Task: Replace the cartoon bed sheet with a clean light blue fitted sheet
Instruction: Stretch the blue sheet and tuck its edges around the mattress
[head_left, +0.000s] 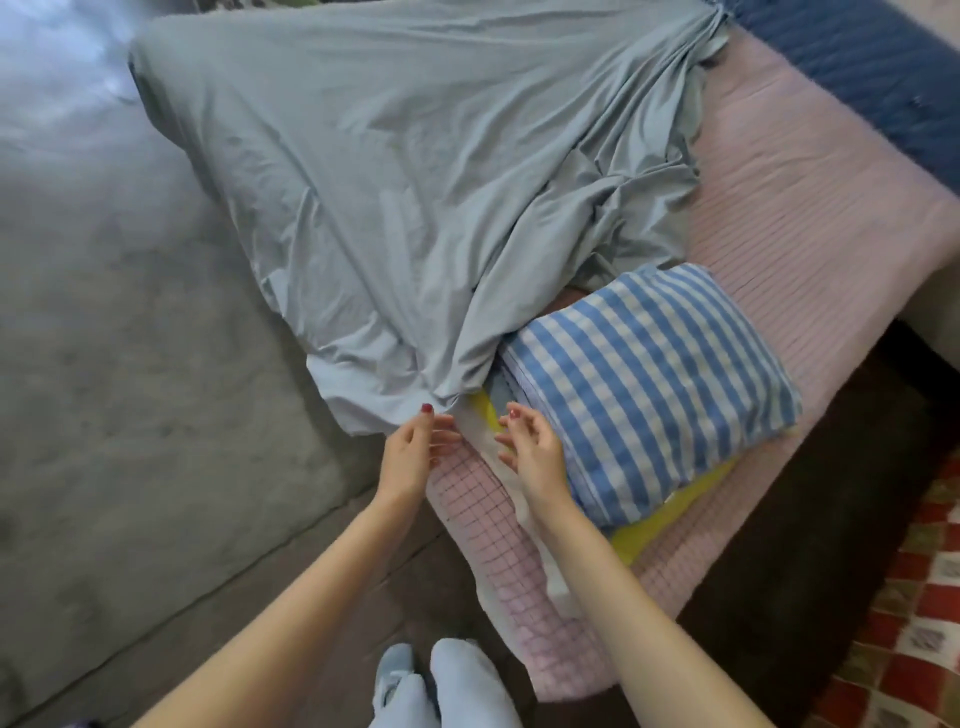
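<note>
The light blue fitted sheet (395, 197) lies spread and wrinkled over the left part of the pink mattress pad (810, 218), with its near corner bunched at the bed's edge. My left hand (410, 449) pinches that bunched corner. My right hand (530, 447) hovers just to its right with fingers spread, over a white and yellow strip of fabric (485, 415). A folded blue-and-white checked cloth (649, 384) rests on the bed beside my right hand. No cartoon sheet can be made out.
A grey floor (104, 364) runs along the bed's left side. A dark blue quilt (872, 67) lies at the far right. A red-and-white patterned rug (914, 597) sits at the lower right. My feet in pale slippers (441, 686) stand by the bed corner.
</note>
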